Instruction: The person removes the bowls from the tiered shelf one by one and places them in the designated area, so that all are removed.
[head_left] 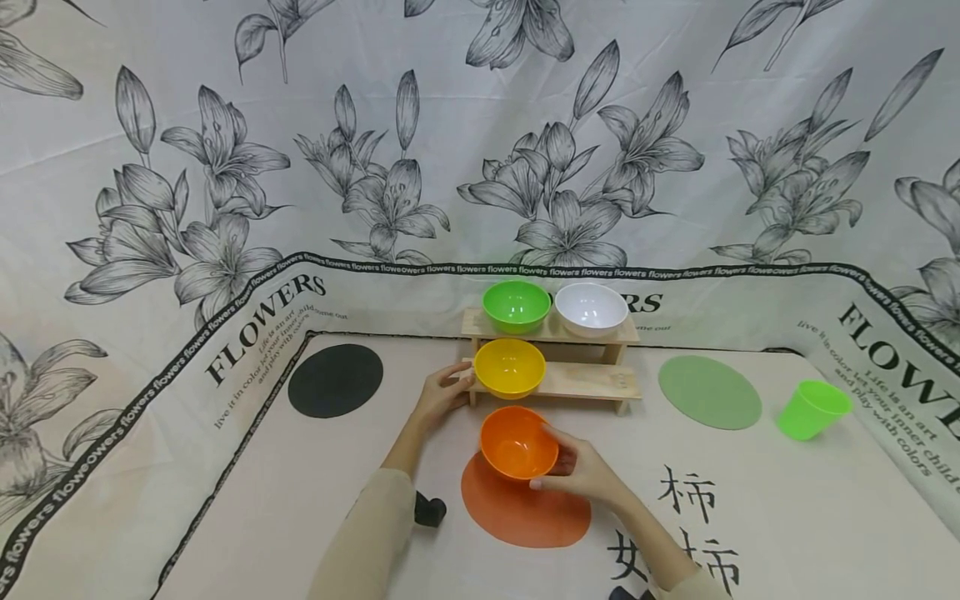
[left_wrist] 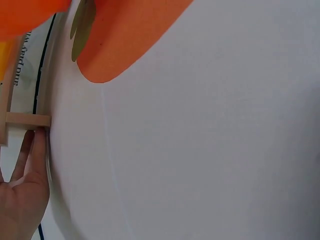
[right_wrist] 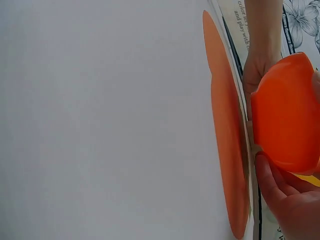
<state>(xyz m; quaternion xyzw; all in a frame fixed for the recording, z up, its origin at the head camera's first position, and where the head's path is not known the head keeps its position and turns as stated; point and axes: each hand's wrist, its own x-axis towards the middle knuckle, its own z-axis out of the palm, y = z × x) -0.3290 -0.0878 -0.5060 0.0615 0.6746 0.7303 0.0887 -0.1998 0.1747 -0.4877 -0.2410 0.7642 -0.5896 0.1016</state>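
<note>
My right hand [head_left: 581, 473] grips the right side of an orange bowl [head_left: 517, 446], thumb near its lower edge. The right wrist view shows this bowl [right_wrist: 285, 115] raised over an orange mat [right_wrist: 225, 115]. Beyond it, my left hand [head_left: 442, 396] is at the left end of a two-step wooden stand [head_left: 585, 381]. In the left wrist view the straight fingers [left_wrist: 37, 155] touch the stand's wooden leg [left_wrist: 27, 120]. A yellow bowl [head_left: 510, 368] sits at the left of the lower step, beside that hand. On the upper step are a green bowl [head_left: 516, 306] and a white bowl [head_left: 591, 308].
A dark round mat [head_left: 335, 381] lies at the back left, a light green one [head_left: 709, 392] at the right. Beside the latter is a bright green cup [head_left: 813, 408]. Black characters mark the cloth [head_left: 687, 493] at front right; a flowered curtain [head_left: 420, 167] closes the back.
</note>
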